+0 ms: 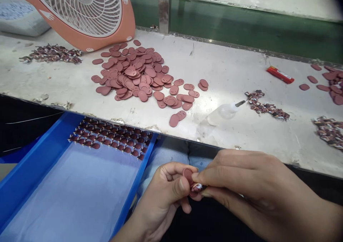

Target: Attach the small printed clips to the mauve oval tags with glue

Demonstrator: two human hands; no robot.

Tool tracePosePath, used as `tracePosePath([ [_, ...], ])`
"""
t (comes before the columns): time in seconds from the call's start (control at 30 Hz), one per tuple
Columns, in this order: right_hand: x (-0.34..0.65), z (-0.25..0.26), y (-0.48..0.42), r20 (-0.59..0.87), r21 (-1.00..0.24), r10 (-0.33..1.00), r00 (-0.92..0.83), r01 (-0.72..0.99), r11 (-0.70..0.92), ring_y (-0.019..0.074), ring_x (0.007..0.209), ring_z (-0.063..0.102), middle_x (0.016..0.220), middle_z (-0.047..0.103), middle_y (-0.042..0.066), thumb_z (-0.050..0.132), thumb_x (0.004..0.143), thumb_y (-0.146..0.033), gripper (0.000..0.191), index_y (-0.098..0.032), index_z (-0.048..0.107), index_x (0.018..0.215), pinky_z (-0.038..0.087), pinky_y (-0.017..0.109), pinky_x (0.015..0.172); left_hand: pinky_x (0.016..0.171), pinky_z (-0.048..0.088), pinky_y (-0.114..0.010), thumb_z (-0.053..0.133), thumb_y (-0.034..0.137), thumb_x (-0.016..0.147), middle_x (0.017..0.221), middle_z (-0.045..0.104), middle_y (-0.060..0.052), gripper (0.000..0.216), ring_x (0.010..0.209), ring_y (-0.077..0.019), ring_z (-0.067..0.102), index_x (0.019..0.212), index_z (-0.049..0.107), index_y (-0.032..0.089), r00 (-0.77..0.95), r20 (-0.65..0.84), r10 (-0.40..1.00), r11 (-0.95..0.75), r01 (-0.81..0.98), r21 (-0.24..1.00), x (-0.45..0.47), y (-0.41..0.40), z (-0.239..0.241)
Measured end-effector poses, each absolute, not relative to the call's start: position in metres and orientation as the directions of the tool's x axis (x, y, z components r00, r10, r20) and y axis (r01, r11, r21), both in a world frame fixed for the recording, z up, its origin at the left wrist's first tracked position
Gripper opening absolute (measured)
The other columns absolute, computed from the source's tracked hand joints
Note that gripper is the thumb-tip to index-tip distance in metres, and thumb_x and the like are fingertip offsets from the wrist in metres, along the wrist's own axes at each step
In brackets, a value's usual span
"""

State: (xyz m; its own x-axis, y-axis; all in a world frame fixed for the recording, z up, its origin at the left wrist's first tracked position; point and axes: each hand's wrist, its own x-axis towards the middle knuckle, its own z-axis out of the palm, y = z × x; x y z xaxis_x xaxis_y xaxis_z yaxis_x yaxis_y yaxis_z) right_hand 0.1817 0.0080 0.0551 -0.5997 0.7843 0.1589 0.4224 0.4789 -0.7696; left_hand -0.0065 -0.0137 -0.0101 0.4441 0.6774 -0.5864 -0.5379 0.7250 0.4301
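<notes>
In front of the bench edge, my left hand is closed on a reddish-brown oval disc, gripped between thumb and fingers. My right hand pinches a small brown-and-white moulded piece against the disc's lower part; the fingertips hide most of it. On the bench lies a large heap of similar flat oval discs, some with small holes. A translucent squeeze bottle with a metal needle tip rests beside a small pile of brown-and-white pieces.
Below the bench at left is a blue tray holding rows of joined pieces. An orange fan stands at the back left near another pile of small pieces. A red lighter-like object and more discs lie right.
</notes>
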Motion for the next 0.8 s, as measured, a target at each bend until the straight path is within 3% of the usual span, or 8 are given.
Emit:
tracePosePath([
  [0.2, 0.181, 0.055, 0.009, 0.172, -0.741, 0.769, -0.616, 0.433, 0.513, 0.0084, 0.069, 0.064, 0.083, 0.072, -0.003, 0.057, 0.097, -0.008, 0.014, -0.018, 0.067, 0.099, 0.050, 0.016, 0.066, 0.043, 0.043, -0.011, 0.093, 0.043, 0.057, 0.063, 0.070, -0.002, 0.036, 0.057, -0.0095, 0.064, 0.077, 0.078, 0.016, 0.468, -0.574, 0.672, 0.729, -0.554, 0.402, -0.005, -0.016, -0.012],
  [0.8, 0.172, 0.049, 0.005, 0.183, -0.712, 0.759, -0.625, 0.448, 0.540, 0.0121, 0.063, 0.060, 0.076, 0.070, 0.001, 0.057, 0.093, -0.004, 0.014, -0.016, 0.063, 0.088, 0.049, 0.021, 0.059, 0.046, 0.045, -0.012, 0.093, 0.041, 0.058, 0.066, 0.070, -0.001, 0.032, 0.057, -0.0080, 0.063, 0.075, 0.079, 0.017, 0.411, -0.605, 0.682, 0.708, -0.578, 0.405, -0.009, -0.020, -0.012],
])
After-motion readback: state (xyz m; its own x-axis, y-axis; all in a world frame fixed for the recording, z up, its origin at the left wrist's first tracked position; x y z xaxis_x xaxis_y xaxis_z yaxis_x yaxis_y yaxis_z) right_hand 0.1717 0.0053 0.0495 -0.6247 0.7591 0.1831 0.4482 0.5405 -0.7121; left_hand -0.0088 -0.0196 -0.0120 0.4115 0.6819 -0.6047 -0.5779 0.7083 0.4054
